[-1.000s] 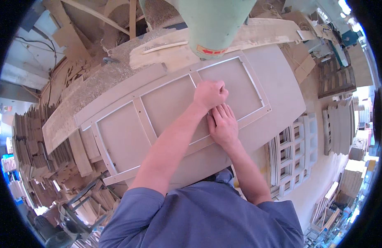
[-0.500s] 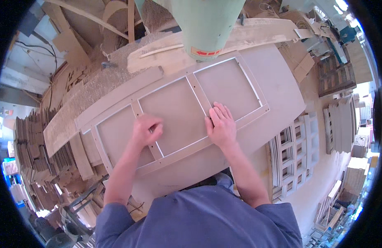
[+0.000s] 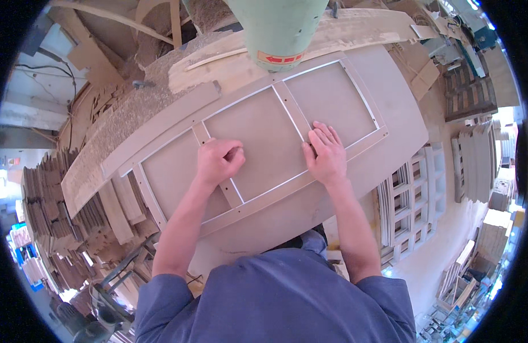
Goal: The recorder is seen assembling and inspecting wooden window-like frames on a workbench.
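Observation:
A long, flat wooden frame [image 3: 264,197] with three openings lies aslant on a wide grey-brown board [image 3: 396,94]. White edging runs along the openings, and small dark holes dot the bars. My left hand [image 3: 217,163] is closed in a fist over the left crossbar [image 3: 232,194]; its curled fingers hide whatever they hold. Over the right crossbar [image 3: 294,107] lies my right hand [image 3: 328,157], its fingers stretched toward the right opening and its thumb apart on the other side.
Behind the frame hangs a thick pale green column [image 3: 278,28]. A loose wooden strip [image 3: 167,123] lies along the far left edge, with sawdust [image 3: 121,128] beyond it. Stacked boards [image 3: 47,200] stand at left. White frames [image 3: 412,197] and a pallet [image 3: 470,94] are at right.
The wooden frame has slid to the right across the board, and both hands have moved along with it. My left hand, blurred before, now shows clearly. The view has also shifted slightly.

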`<action>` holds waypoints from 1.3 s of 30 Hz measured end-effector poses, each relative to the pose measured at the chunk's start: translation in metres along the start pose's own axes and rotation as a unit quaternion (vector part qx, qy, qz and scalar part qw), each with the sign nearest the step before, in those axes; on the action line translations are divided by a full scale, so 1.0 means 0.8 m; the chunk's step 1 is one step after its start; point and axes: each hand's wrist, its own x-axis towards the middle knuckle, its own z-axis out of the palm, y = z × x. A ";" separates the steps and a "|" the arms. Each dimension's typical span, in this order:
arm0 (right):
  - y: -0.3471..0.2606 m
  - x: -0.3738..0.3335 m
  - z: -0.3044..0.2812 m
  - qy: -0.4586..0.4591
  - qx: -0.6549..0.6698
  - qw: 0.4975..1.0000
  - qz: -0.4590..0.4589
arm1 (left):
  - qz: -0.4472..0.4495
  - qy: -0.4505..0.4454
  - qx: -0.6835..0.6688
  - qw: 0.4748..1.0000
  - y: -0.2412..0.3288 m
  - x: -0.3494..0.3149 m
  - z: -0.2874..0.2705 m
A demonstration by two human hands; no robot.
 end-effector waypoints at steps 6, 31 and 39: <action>0.030 0.007 -0.013 0.015 -0.012 1.000 -0.009 | -0.005 0.003 -0.016 1.000 0.019 0.025 0.028; 0.150 0.017 -0.039 0.134 -0.043 0.990 0.003 | 0.000 -0.014 0.053 0.998 0.050 0.096 0.129; -0.024 -0.044 -0.006 0.053 -0.006 0.998 -0.021 | 0.016 0.016 0.039 0.999 0.038 0.096 0.141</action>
